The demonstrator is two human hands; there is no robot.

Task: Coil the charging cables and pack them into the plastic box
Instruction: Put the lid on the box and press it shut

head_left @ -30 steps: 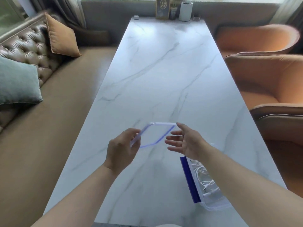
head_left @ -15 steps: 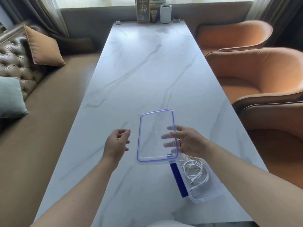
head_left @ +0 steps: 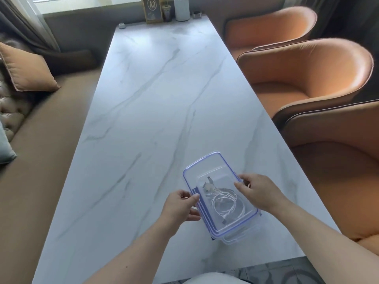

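A clear plastic box [head_left: 242, 237] with blue trim stands near the front right of the marble table [head_left: 155, 111]. Its transparent blue-rimmed lid [head_left: 207, 167] lies on top of it. Through the lid I see white coiled charging cables [head_left: 225, 201] inside. My left hand [head_left: 180, 208] pinches the lid's left edge with thumb and fingers. My right hand [head_left: 260, 191] grips the lid's right edge.
Two orange armchairs [head_left: 303, 76] line the table's right side. A brown bench with an orange cushion [head_left: 26, 70] runs along the left. At the far end stand a sign marked A2 [head_left: 152, 9] and a white cup [head_left: 181, 8].
The lid, held up in front of me before, has come down to the right onto the box over the cables. Both hands now hold its edges.
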